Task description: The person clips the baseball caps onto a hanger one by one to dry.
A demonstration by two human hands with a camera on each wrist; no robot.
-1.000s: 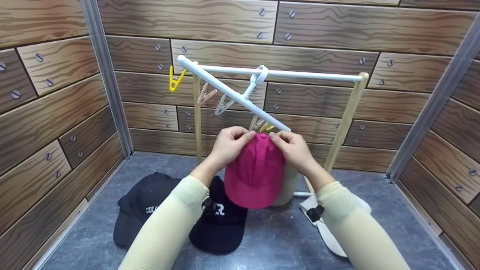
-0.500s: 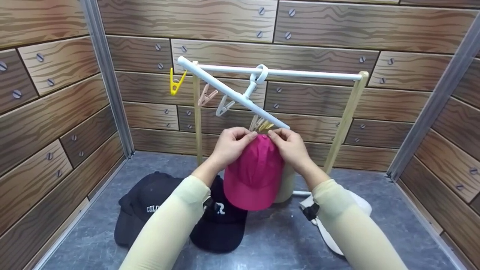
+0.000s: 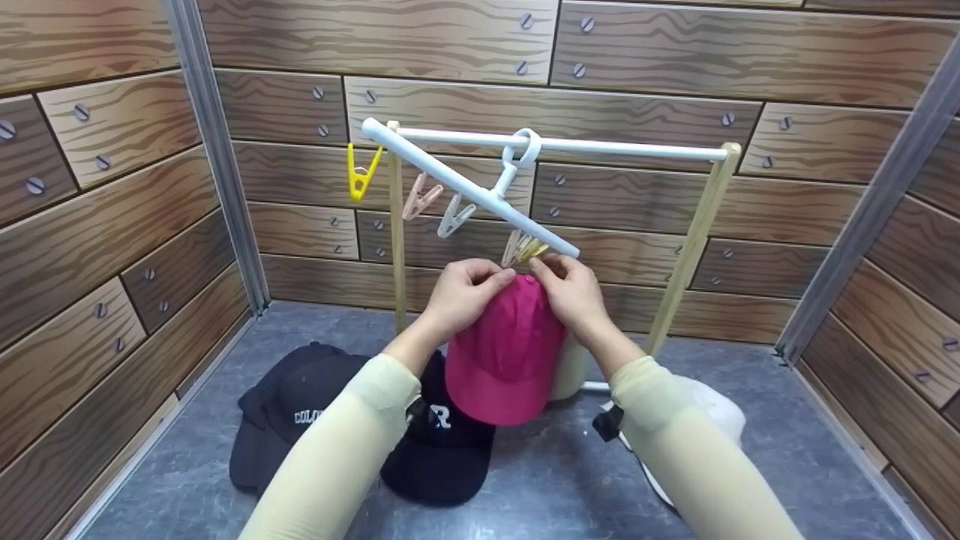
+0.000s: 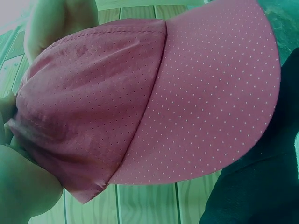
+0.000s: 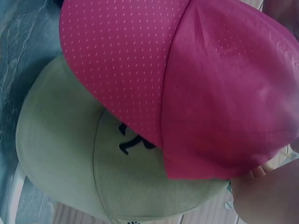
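A pink baseball cap hangs with its brim down below the near end of the white clip hanger. My left hand pinches the left side of its crown, close under a beige clothespin. On the crown's right side my right hand holds the cap near the top, fingertips right by a yellow clothespin. Behind it hangs an olive cap, partly covered by the pink one. The pink brim shows white dots in both wrist views.
The hanger hooks over the white bar of a wooden rack. Other clothespins, yellow, pink and white, hang along it. Two dark caps lie at the left, and a white cap lies at the right, partly behind my forearm.
The pink cap has sunk slightly. My right hand has moved a little left and up, its fingertips closer to the yellow clothespin. The hanger's near end has risen slightly, its far end dipped.
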